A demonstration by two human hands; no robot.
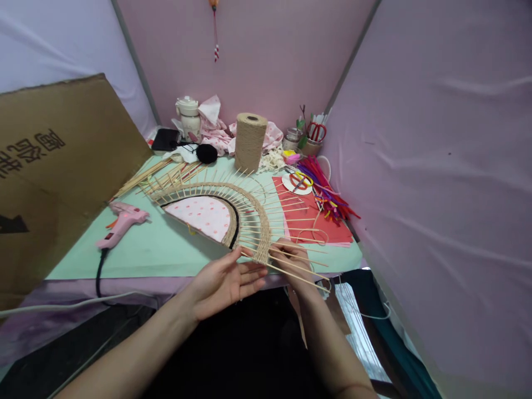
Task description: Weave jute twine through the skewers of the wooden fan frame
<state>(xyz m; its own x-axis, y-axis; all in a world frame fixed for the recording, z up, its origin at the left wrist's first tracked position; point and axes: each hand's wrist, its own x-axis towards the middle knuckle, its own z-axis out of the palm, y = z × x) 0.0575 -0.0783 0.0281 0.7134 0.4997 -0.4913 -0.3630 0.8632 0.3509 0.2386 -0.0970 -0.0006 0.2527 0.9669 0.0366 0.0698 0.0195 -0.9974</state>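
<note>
A half-round woven fan of thin sticks and brown twine lies tilted over the table's front edge. Its centre is a white half-disc with pink dots, bordered by black and brown bands. My left hand holds the near end from below, palm up, the thumb against the edge and the fingers reaching under. My right hand is closed at the outer edge of the weave, among the stick ends; its fingertips are partly hidden. Loose twine loops beside that hand and appears to run into its fingers.
A pink glue gun lies left, its cord hanging off the table. Behind stand a twine spool and a white bottle. Loose sticks lie back left; red sheets and coloured pipe cleaners right. A cardboard panel borders the left.
</note>
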